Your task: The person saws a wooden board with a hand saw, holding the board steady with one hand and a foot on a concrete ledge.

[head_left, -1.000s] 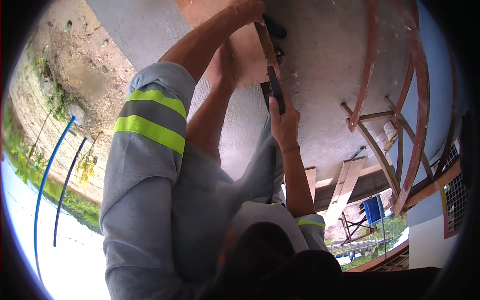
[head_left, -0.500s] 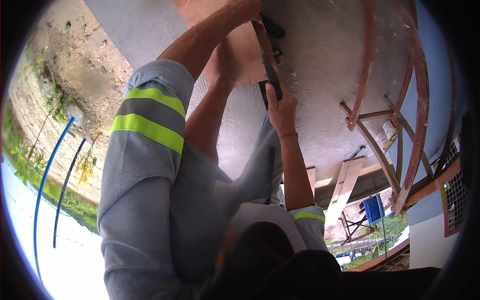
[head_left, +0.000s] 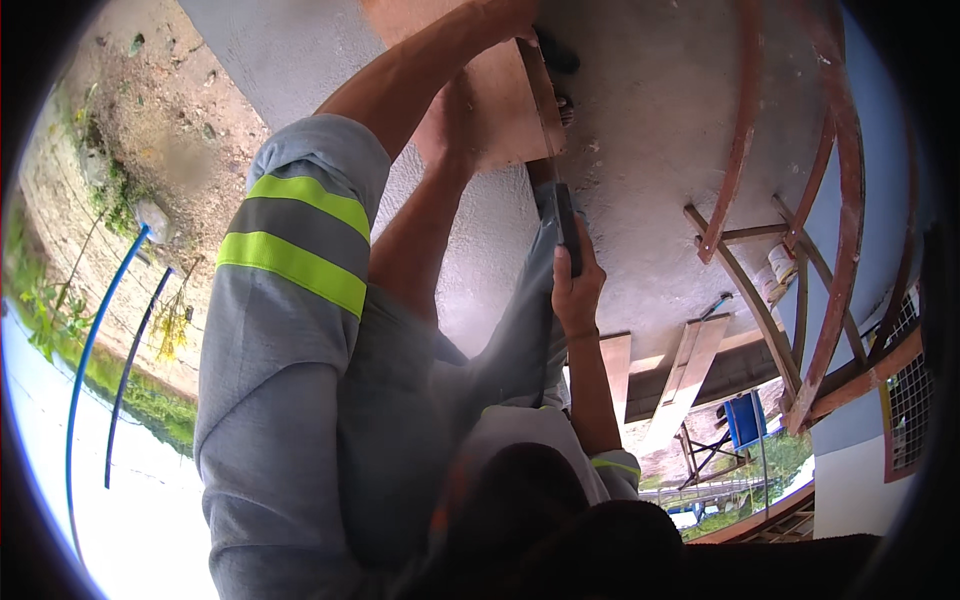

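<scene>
My right hand [head_left: 578, 285] is wrapped round the black handle [head_left: 567, 230] of a long tool. Its thin blade [head_left: 549, 135] runs forward along the right edge of a reddish-brown board [head_left: 500, 120]. At the top of the view my left hand [head_left: 512, 18] closes over the board's far right edge, with most of its fingers hidden. A bare lower leg [head_left: 415, 240] reaches from my grey trousers onto the board. Beyond the edge, part of a foot with toes [head_left: 566, 108] shows beside a dark shoe-like shape [head_left: 556, 52].
Wooden frames with curved-looking beams [head_left: 735, 130] stand on the right. Pale planks [head_left: 685, 370] lean at the lower right, near a blue chair-like object [head_left: 745, 420]. A concrete slab [head_left: 260, 60] borders bare earth [head_left: 160, 110] on the left, where blue rods [head_left: 95, 350] stand.
My right hand has drawn the black-handled tool back toward me and slightly right, exposing more of the blade. My left hand stays on the board, which looks shifted slightly right.
</scene>
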`<state>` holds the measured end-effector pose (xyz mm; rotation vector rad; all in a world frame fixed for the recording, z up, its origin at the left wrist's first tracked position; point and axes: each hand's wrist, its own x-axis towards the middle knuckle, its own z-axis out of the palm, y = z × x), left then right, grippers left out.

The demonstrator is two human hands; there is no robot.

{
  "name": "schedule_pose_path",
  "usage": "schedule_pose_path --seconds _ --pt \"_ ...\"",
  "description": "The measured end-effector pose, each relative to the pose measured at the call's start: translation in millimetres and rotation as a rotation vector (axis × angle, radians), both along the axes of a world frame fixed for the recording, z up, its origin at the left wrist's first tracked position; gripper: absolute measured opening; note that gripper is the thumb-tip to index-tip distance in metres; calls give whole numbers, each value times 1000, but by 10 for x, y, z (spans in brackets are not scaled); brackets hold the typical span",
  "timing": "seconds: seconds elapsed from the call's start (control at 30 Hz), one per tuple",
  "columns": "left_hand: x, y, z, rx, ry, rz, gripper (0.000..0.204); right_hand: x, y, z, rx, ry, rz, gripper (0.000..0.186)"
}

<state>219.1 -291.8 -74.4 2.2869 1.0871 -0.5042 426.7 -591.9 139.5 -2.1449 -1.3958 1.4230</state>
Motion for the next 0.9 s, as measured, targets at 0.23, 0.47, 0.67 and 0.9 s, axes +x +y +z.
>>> schedule_pose_path --seconds 0.23,0.47,0.67,0.9 --pt "203 -132 468 -167 94 -18 52 -15 375 51 -157 24 -20 53" --pt "316 -237 154 -209 90 -8 51 -32 397 340 -196 -38 4 54" --pt "207 -291 91 -212 23 22 48 351 -414 2015 -412 -75 -31 55" --pt "468 -199 180 -109 59 -13 47 -88 728 -269 -91 -42 27 54"
